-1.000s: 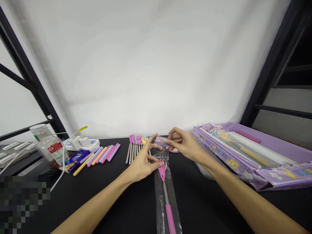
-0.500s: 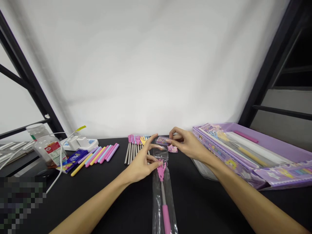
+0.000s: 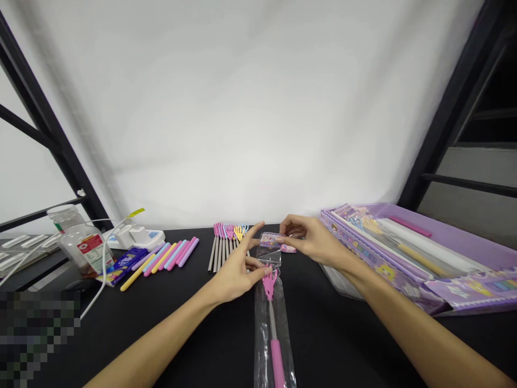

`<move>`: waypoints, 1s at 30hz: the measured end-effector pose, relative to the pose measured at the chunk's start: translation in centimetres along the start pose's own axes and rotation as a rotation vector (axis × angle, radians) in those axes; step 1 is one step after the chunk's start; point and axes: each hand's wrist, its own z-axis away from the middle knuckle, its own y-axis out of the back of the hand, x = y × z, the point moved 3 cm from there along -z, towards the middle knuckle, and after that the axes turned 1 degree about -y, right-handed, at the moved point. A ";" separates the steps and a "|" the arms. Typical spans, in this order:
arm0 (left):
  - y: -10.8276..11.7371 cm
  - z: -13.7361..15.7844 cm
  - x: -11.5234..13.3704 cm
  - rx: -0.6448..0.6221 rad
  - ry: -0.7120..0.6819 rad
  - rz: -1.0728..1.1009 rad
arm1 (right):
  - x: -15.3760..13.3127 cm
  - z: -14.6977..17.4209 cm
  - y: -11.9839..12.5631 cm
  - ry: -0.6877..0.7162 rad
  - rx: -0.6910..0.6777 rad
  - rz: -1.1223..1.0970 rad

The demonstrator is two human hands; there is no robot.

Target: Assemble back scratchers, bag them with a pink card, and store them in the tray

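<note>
A pink back scratcher (image 3: 277, 360) with a metal shaft lies inside a long clear plastic bag (image 3: 262, 334) in front of me. My left hand (image 3: 237, 274) holds the bag near its top, thumb by the scratcher's claw, index finger stretched out above the bag's end. At that end, my right hand (image 3: 314, 241) pinches a small purple printed card (image 3: 270, 239) between thumb and fingers. Partly under the right fingertips, another small pink printed card (image 3: 288, 248) lies on the table. Whether the first card touches the bag I cannot tell.
Behind my left hand lie several back scratcher rods (image 3: 220, 250) with coloured claws. Pastel handle tubes (image 3: 168, 255) lie left, near a power strip (image 3: 155, 237), a plastic jar (image 3: 81, 242) and a white cable (image 3: 104, 264). At right stands a purple display box (image 3: 456, 242) with bagged items.
My right hand has brought the purple card slightly lower, flatter against the bag's top end. My left hand keeps its place on the bag. The whole view has shifted slightly.
</note>
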 end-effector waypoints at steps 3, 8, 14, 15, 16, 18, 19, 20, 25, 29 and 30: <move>0.0 0.1 0.2 0.008 -0.010 0.004 | 0.3 0.0 -0.2 -0.024 -0.010 -0.043; -0.1 0.1 0.5 0.006 0.004 -0.008 | 0.6 0.0 -0.6 -0.114 -0.046 -0.129; 0.1 0.2 0.2 0.053 0.011 0.027 | 0.5 -0.1 -1.0 -0.191 -0.002 -0.150; 0.1 0.2 0.1 0.053 0.009 0.030 | 0.5 -0.1 -1.1 -0.188 0.019 -0.145; 0.0 0.1 0.2 0.051 0.007 0.032 | 0.5 -0.2 -1.2 -0.185 0.031 -0.138; 0.0 0.1 0.3 0.047 0.003 0.034 | 0.5 -0.2 -1.2 -0.174 0.044 -0.132; 0.0 0.0 0.4 0.046 0.002 0.034 | 0.4 -0.2 -1.2 -0.163 0.036 -0.131; 0.0 0.0 0.5 0.046 0.001 0.034 | 0.4 -0.2 -1.2 -0.147 0.018 -0.130; 0.1 -0.1 0.4 0.052 -0.001 0.030 | 0.0 0.1 -1.4 -0.091 -0.073 -0.100; 0.1 -0.1 0.2 0.073 0.013 0.015 | 0.2 0.1 -1.8 -0.108 0.042 -0.105; 0.1 -0.1 0.2 0.072 0.011 0.021 | 0.2 0.0 -1.9 -0.113 0.071 -0.104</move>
